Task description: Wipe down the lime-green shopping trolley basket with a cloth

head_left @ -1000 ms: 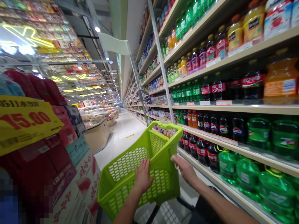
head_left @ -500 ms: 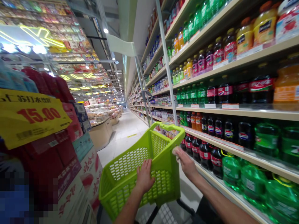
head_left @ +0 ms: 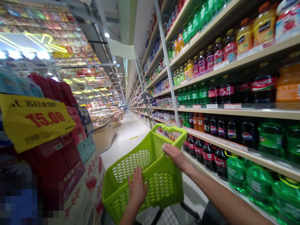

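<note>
Both Hands at a Green Cart Beside the Drink Shelves

Tall shelving packed with bottled drinks rose to the right of both hands and ran far off ahead of them. Left of the hands stood stacked cartons, red ones above white ones with red print. The bright green shopping cart, its sides pierced with holes, lay directly beneath and ahead of the hands, tilted in the view. To the right of the right hand, large green bottles lined the lowest visible shelf. A yellow price sign reading 15.00 hung well to the left of the left hand.

The left hand was wide, fingers extended and spread over the cart's near side rim. The right hand was narrow, its fingertips closed on a small white cloth at the rim, near the perforated inner panel; whether the cloth touched the green plastic could not be told.
</note>
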The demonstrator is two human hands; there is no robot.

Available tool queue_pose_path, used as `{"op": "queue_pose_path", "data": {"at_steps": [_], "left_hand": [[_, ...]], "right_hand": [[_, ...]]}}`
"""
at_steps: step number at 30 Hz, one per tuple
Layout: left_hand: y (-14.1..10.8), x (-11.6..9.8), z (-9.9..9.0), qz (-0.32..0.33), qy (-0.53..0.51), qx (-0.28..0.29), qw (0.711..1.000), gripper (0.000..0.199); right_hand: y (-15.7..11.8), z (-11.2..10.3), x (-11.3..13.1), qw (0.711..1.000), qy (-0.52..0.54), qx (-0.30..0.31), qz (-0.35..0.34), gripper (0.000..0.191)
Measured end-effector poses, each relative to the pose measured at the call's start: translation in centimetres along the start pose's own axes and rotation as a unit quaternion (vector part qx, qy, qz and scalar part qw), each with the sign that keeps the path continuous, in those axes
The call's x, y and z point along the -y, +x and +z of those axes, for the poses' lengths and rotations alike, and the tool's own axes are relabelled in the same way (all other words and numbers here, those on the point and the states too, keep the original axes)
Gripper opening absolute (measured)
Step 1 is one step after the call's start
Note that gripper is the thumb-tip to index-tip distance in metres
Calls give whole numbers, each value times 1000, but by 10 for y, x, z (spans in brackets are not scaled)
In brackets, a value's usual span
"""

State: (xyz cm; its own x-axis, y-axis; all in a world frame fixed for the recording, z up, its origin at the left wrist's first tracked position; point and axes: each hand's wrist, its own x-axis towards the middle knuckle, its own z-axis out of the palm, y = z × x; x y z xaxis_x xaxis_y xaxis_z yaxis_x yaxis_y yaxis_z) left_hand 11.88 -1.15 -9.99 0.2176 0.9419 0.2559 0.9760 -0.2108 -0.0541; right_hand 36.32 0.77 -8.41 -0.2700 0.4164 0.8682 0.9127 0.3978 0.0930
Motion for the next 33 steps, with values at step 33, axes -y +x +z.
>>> {"op": "queue_pose_path", "data": {"at_steps": [33], "left_hand": [[-13, 46, -2, 16, -30, 59, 998, 82]], "right_hand": [[-60, 19, -3, 995, 46, 2, 92, 59]]}}
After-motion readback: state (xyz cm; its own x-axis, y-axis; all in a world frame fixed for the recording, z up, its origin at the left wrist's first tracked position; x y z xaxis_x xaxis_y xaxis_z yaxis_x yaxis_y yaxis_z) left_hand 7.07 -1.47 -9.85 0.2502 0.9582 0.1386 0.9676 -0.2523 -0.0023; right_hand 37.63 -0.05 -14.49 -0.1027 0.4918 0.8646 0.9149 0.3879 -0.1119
